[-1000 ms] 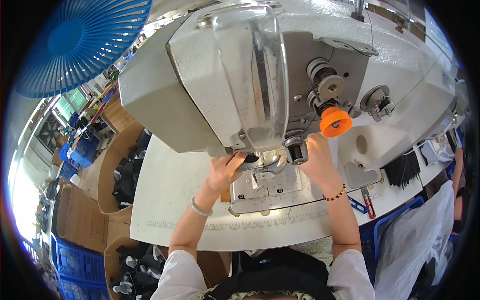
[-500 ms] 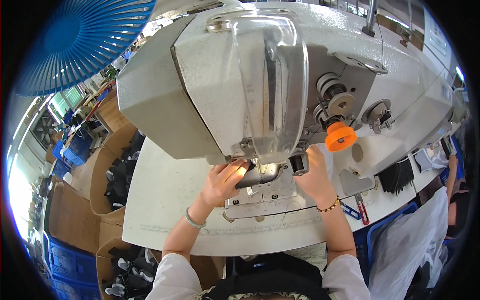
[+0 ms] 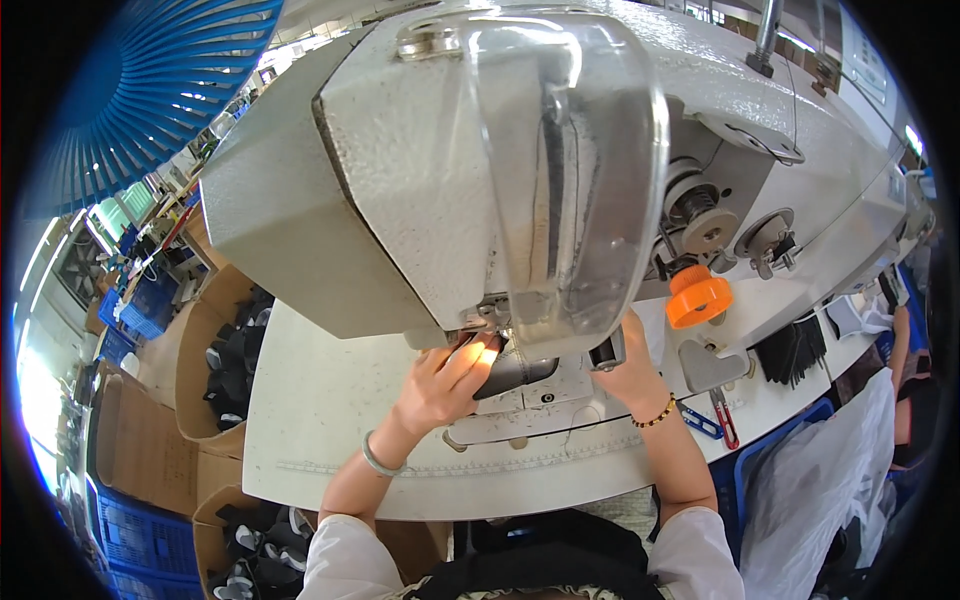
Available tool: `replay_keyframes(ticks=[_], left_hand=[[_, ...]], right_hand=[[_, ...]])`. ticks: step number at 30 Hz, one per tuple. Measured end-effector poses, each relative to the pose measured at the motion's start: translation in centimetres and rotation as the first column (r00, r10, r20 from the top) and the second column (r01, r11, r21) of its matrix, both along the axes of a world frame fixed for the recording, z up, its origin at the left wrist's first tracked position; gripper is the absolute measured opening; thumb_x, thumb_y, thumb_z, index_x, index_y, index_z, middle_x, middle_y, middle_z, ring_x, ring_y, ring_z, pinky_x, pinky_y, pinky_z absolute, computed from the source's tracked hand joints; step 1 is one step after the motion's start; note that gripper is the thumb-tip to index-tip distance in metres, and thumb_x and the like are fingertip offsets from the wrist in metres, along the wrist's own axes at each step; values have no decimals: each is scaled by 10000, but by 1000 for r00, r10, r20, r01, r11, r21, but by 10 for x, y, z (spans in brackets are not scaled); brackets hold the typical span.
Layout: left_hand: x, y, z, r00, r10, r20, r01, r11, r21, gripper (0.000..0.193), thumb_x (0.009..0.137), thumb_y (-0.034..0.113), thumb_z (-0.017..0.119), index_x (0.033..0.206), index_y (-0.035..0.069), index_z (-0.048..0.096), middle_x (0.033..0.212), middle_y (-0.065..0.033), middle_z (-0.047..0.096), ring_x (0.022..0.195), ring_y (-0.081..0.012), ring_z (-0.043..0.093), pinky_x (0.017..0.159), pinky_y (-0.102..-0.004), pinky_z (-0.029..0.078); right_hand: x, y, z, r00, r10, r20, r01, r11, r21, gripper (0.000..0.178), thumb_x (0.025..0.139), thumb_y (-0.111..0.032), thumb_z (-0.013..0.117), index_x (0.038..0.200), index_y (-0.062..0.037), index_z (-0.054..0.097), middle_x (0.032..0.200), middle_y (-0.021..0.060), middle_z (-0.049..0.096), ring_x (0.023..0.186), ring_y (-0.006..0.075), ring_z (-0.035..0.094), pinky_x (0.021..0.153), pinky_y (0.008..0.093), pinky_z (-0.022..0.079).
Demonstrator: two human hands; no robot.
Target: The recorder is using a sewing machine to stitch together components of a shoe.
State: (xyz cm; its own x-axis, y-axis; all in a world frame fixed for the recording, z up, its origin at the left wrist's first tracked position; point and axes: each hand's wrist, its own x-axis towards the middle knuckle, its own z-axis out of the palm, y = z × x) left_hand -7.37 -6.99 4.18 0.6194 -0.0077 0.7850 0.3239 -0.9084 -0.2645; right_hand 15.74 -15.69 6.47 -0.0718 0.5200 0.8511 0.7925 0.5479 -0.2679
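Note:
The sewing machine fills the upper middle, its clear guard over the needle area. Under its head lies a dark, curved piece, seemingly a shoe upper. My left hand is closed on the piece's left end, fingers bent and lit by the machine's lamp. My right hand is right of the needle area, by a dark cylindrical part with metal edges. Its fingertips are hidden behind the machine and guard, so I cannot see what they touch.
On the white table lie red-handled snips, a blue tool and black strips. Cardboard boxes with dark pieces stand at the left. A blue fan is upper left; another person's arm shows far right.
My view has shifted, so the machine head looks larger and covers more. The dark piece's right end shows lower and flatter. Both hands stay near the same places.

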Motion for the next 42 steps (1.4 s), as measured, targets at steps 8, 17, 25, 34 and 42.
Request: replay_keyframes(ticks=[8,17,25,34,42], left_hand=[[7,8,-3,989,-79,122,75,997,34,359,497,12,580,844,65,652,1021,-54,672,617,-155,541,488,-242,436],[7,3,3,992,-70,104,66,997,41,365,502,3,583,858,45,655,1002,-56,667,620,-165,535,506,-246,440],[6,-5,8,996,-38,82,38,999,-1,387,502,-10,593,883,19,653,1003,-68,663,656,-173,552,555,-252,464],[7,-2,5,995,-39,92,36,999,28,406,475,8,585,874,10,656,985,-69,653,654,-177,546,556,-268,467],[6,-3,9,995,-64,72,63,998,10,424,469,15,590,888,5,657,953,-66,644,639,-170,529,528,-261,441]], right_hand=[[0,-4,4,999,32,22,-32,999,25,391,617,81,611,973,-62,684,955,92,644,899,306,602,773,417,492],[0,-5,5,999,30,24,-31,999,40,306,648,78,618,928,-36,665,902,90,634,840,300,604,697,403,494],[2,-1,-3,997,63,-37,-64,998,-11,368,636,84,599,975,-42,671,926,107,629,884,319,592,765,409,485],[5,-2,-8,993,92,-75,-95,994,-51,452,610,94,579,1021,-64,685,958,103,630,929,329,577,817,428,468],[7,0,-5,997,72,-14,-73,997,-26,430,609,87,583,1003,-57,679,960,104,630,927,331,577,812,433,471]])
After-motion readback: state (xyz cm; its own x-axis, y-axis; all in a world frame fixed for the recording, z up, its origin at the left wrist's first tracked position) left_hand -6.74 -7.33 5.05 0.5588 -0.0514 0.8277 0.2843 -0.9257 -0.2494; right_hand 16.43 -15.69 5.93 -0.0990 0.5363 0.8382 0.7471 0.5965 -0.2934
